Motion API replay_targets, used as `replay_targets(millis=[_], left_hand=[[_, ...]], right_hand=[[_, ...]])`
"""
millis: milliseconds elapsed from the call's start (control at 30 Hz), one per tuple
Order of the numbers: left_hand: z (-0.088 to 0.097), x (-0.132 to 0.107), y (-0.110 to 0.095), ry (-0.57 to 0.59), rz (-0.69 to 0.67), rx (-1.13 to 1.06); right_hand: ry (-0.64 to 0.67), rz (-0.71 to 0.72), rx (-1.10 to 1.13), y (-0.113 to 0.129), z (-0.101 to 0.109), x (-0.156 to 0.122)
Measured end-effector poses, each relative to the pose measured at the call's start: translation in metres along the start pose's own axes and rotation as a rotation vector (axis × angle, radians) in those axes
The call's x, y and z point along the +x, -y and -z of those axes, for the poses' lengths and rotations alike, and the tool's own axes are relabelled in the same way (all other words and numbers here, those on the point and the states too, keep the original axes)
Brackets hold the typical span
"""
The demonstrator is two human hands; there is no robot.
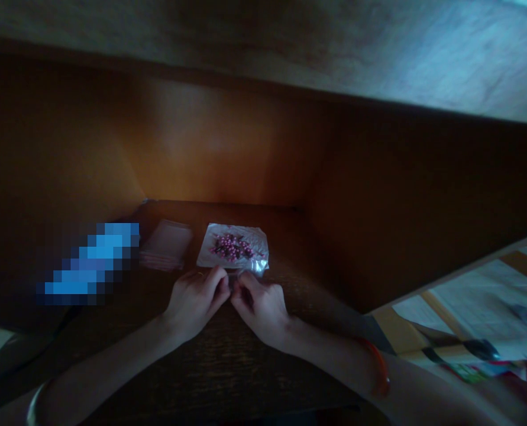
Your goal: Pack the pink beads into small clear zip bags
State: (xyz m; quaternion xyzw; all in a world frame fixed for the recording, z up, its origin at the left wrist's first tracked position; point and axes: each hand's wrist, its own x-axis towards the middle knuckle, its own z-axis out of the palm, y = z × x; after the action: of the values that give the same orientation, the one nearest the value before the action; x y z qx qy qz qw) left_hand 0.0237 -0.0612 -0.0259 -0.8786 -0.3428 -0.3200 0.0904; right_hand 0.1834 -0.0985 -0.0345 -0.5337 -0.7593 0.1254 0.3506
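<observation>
Clear plastic bag point(233, 251) of pink beads point(232, 247), light, soft and slippery, best taken by its film edge, lying near the wooden desk's point(245, 373) back edge; left hand point(196, 300) and right hand point(261, 310) curled, fingertips point(221, 283) meeting at its near edge, grip uncertain.

Round pink beads point(232, 247), glossy, massed inside a clear plastic bag point(254, 241); plain orange bangle point(380, 368); plain silver bangle point(35, 411); dark brown wood-grained desk point(228, 378).
</observation>
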Motion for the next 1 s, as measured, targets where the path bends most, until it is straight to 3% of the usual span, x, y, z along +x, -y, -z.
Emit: replay_targets(millis=[233,533,733,1000], left_hand=[[0.005,0.0002,0.0034,-0.084,0.004,-0.032],[0.0104,0.0008,0.0007,-0.19,-0.064,-0.13],[0.0053,0.0005,-0.0003,-0.168,-0.097,-0.129],[0.0045,-0.001,-0.0008,-0.12,-0.183,-0.151]], right_hand=[[-0.141,-0.07,0.069,-0.0039,-0.0017,-0.0002],[-0.347,0.042,0.272,-0.0013,0.0005,0.0019],[-0.389,0.124,0.315,-0.0001,0.0028,0.0017],[-0.288,0.089,0.253,-0.0031,0.0004,0.0018]])
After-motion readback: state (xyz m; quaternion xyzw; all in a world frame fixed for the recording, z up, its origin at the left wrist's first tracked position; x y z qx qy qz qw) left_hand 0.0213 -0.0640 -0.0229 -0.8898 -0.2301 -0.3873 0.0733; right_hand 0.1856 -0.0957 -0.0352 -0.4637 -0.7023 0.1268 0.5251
